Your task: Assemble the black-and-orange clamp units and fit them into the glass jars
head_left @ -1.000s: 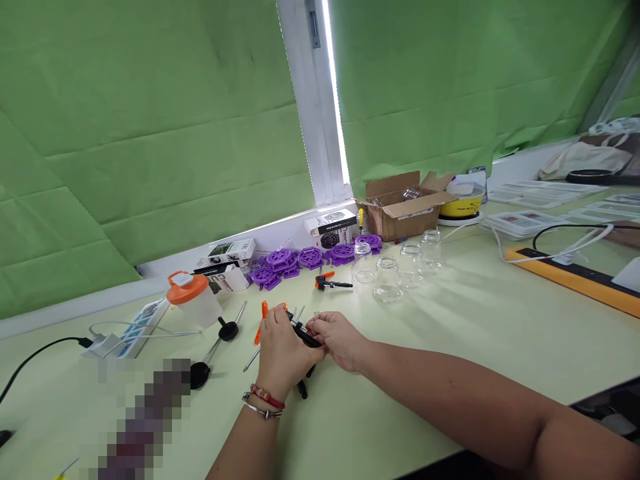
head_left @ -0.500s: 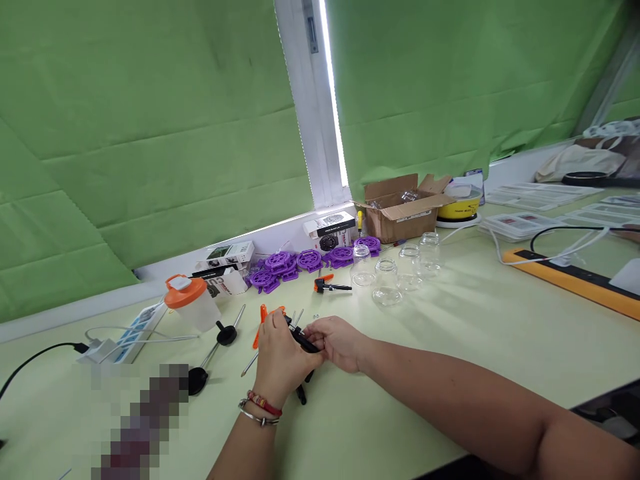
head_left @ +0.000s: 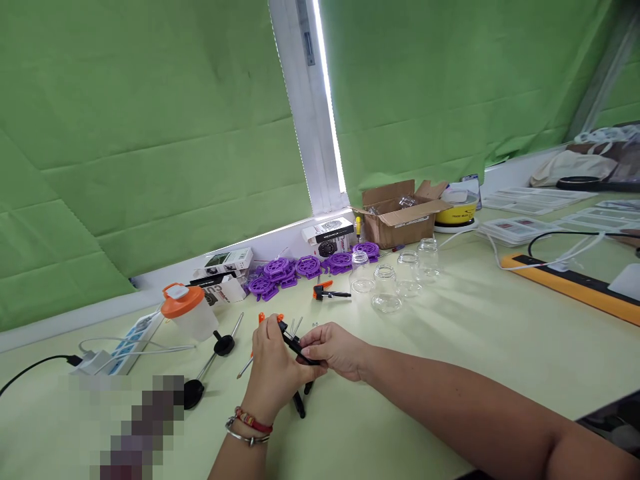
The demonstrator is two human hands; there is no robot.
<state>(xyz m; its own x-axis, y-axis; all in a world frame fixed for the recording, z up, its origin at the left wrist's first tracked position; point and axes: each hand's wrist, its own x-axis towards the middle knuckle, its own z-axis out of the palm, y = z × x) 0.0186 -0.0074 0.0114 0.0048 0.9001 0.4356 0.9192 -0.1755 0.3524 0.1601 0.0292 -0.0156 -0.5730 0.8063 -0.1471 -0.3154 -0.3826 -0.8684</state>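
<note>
My left hand (head_left: 277, 363), with a red band and a metal bracelet at its wrist, is closed around a long black part (head_left: 296, 345). Pinching the lower end of that same part are the fingers of my right hand (head_left: 333, 350); its exact kind I cannot make out. Thin metal pins (head_left: 297, 327) stand just beyond it. Orange pieces (head_left: 273, 316) show past the left fingers, partly hidden. Below the hands, black rod-shaped pieces (head_left: 299, 405) lie on the table. To the left, a black round piece (head_left: 224, 345) sits on a metal rod.
Several glass jars (head_left: 387, 293) stand on the right, near an orange-and-black tool (head_left: 330, 292). Purple wheel-shaped parts (head_left: 277, 269) and a cardboard box (head_left: 400, 230) line the back. An orange-lidded container (head_left: 187, 310) and a power strip (head_left: 135, 343) are at left; a blurred patch covers the lower left.
The right fingers have shifted over the top of the black part's lower end. The black part now lies a little lower and flatter. The view has moved slightly.
</note>
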